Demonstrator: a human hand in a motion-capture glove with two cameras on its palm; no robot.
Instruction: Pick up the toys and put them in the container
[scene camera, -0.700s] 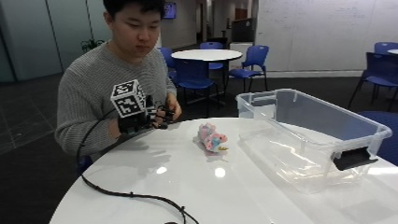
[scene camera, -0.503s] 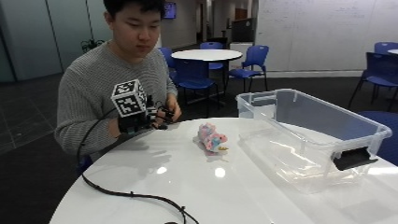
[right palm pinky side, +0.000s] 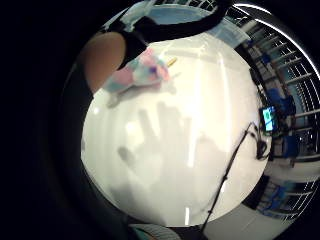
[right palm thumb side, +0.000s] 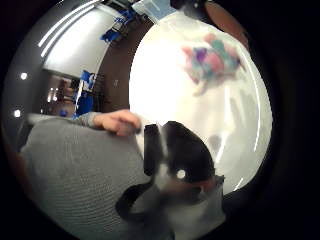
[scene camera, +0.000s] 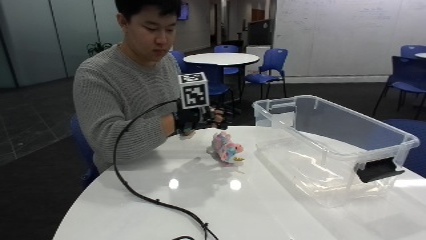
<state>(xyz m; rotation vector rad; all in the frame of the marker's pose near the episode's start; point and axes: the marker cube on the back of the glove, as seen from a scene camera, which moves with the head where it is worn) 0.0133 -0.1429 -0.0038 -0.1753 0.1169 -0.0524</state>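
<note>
The gloved right hand (scene camera: 192, 121) hung above the near edge of the white bench (scene camera: 279, 210), beside the person's chest and just short of the toy. Its shadow in the little-finger-side palm view showed the fingers spread, and no toy lay against the palm, so the hand was apart and carried nothing. The bare hand (right palm thumb side: 119, 122) rested at the bench edge against the grey sleeve.

The risk, as I judged it, lay mostly in the grasp. The toy sat low on a glossy bench top, and fingers arriving from one side could have nudged it into a slide or tipped it over instead of closing round it. A pinch on a thin outer part, such as the yellow tip, might have let the body dangle and drop on the way across. The container's near wall stood tall, so a low carry could have knocked the toy against the rim.

The toy (scene camera: 225, 148) was a small plush animal in pink, pale blue and white with a yellow tip, standing on the bench between the hand and the container. It looked soft and light. The clear plastic container (scene camera: 373, 131), open-topped with a dark latch on its end, stood well to the right and appeared to hold nothing.
</note>
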